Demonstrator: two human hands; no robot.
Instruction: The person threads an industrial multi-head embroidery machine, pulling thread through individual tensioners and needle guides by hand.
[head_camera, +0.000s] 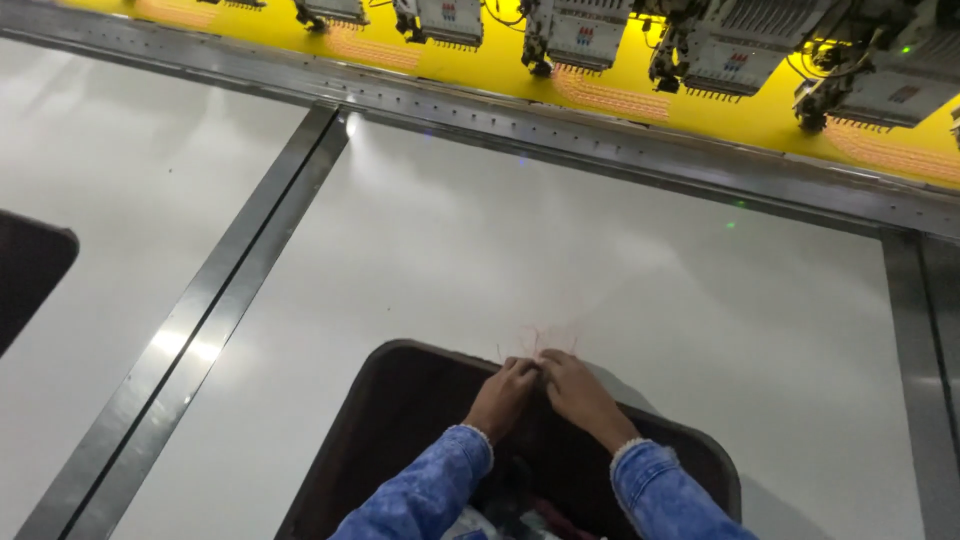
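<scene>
L hand (503, 392) + R hand (578, 388) meet fingertip-to-fingertip at the table cutout (400, 365) rim, fingers pinched on thin reddish threads (545, 340), prob to bunch loose ends.

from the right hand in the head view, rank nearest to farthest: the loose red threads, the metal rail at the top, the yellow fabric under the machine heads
1. Loose red threads, just above the right hand, at its fingertips.
2. Metal rail, running across the upper part of the view.
3. Yellow fabric, beyond the rail, along the top edge under the machine heads.
</scene>
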